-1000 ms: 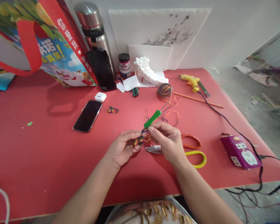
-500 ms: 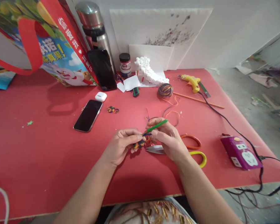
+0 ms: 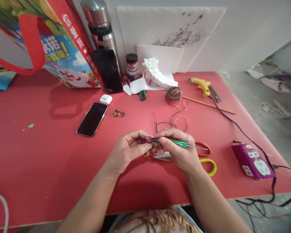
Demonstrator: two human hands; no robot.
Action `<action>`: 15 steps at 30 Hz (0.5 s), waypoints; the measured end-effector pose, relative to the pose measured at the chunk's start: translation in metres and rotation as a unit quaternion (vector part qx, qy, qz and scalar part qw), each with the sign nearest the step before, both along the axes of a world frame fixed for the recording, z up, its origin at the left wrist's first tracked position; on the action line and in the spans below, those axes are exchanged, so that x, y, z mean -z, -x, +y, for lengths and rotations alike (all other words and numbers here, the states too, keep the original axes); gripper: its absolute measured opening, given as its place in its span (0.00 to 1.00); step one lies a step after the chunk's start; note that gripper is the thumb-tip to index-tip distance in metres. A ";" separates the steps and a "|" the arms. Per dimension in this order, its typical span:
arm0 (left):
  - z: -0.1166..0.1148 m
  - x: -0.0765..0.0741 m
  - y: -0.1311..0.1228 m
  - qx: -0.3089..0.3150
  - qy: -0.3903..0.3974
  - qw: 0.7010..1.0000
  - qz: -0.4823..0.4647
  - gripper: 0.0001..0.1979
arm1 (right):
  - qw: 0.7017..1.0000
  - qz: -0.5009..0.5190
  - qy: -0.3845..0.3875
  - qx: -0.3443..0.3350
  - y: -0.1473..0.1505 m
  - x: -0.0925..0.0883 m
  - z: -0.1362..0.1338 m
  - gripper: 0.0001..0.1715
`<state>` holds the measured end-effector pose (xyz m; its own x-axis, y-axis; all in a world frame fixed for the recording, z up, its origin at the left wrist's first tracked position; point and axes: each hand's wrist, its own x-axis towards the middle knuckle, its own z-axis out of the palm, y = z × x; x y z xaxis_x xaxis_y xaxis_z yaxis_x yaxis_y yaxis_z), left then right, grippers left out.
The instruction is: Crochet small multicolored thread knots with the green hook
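Note:
My left hand (image 3: 128, 150) is closed, its thumb and fingers pinching a small crocheted piece (image 3: 147, 151) of dark, orange and yellow yarn. Beside it my right hand (image 3: 178, 149) grips a crochet hook (image 3: 180, 143) by its green handle. The thin metal shaft points right, away from the piece. That hand's thumb and forefinger also meet at the piece's edge, where fingers partly hide the yarn. A strand runs from there to a multicoloured yarn ball (image 3: 174, 94). Scissors (image 3: 210, 166) with orange and yellow handles lie partly under my right hand.
A phone (image 3: 92, 119), white earbud case (image 3: 106, 99) and small crocheted piece (image 3: 118, 113) lie to the left. Behind stand a gift bag (image 3: 70, 64), a thermos (image 3: 109, 40) and another phone (image 3: 108, 69). A yellow glue gun (image 3: 201, 86) and purple power socket (image 3: 253, 161) lie right.
The green hook has turned in my right hand: its handle now lies across the palm with the metal shaft pointing right. My fingertips have shifted on the crocheted piece. The view has moved slightly.

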<state>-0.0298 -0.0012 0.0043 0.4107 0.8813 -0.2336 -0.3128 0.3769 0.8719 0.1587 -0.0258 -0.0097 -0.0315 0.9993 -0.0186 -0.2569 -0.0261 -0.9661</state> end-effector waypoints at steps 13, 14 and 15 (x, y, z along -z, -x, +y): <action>-0.003 -0.003 -0.005 -0.055 -0.034 0.994 0.093 0.10 | 1.000 -0.011 -0.011 0.012 0.000 0.009 -0.002 0.10; -0.004 -0.004 -0.005 -0.058 -0.038 0.992 0.102 0.10 | 0.999 -0.024 -0.029 0.015 0.000 0.008 -0.001 0.08; -0.004 -0.004 -0.004 -0.060 -0.040 0.991 0.109 0.11 | 0.998 -0.037 -0.050 0.015 0.001 0.006 -0.001 0.07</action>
<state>-0.0253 -0.0055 0.0087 0.2497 0.9400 -0.2324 -0.1511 0.2748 0.9495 0.1580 -0.0264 -0.0160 -0.0038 0.9967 0.0809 -0.1832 0.0789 -0.9799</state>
